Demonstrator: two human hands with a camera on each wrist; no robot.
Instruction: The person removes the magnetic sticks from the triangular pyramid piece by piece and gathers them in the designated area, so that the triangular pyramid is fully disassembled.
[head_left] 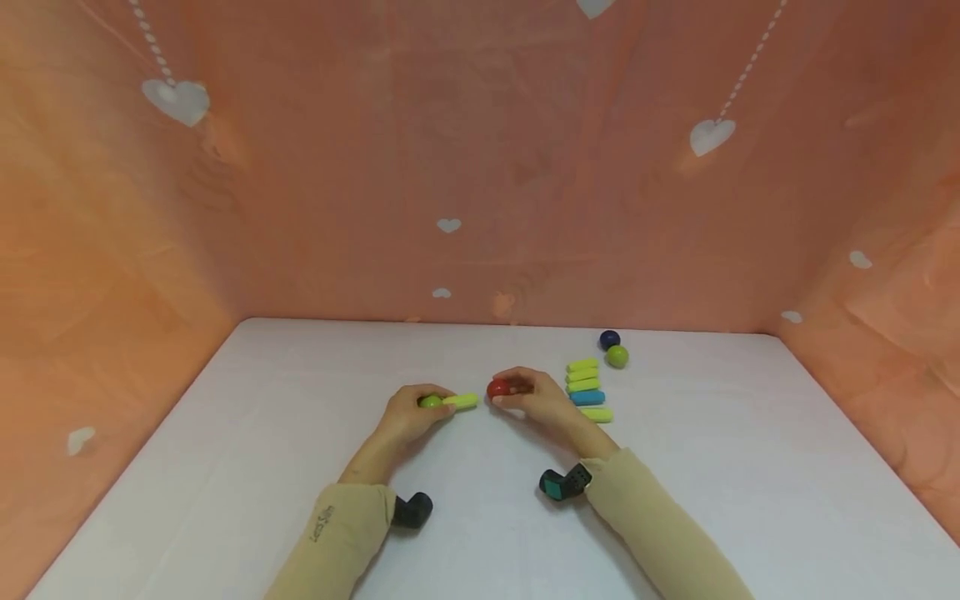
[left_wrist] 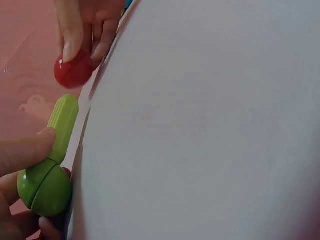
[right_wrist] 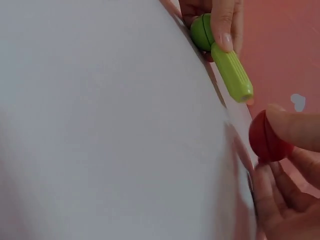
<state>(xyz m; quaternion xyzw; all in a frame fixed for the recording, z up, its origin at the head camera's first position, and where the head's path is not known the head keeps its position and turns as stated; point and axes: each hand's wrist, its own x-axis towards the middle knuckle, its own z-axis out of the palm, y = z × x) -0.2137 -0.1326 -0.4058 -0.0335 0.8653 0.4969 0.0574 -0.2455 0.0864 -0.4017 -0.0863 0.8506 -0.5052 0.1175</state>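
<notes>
My left hand [head_left: 403,417] holds a green ball [left_wrist: 47,192] with a ribbed yellow-green stick [left_wrist: 63,127] joined end-on to it. The thumb lies across the spot where ball and stick meet. To the right, my right hand [head_left: 546,405] pinches a red ball [right_wrist: 267,137] between thumb and fingers. A seam runs round each ball. The stick's free end points toward the red ball, and a small gap parts them. Both hands are low over the white table, near its middle.
Beyond the right hand lies a row of several yellow-green sticks [head_left: 582,376] with a blue stick [head_left: 587,398] among them. Behind these sit a dark blue ball [head_left: 610,339] and another green ball [head_left: 617,357]. An orange curtain with hearts [head_left: 487,167] surrounds the white table [head_left: 750,467].
</notes>
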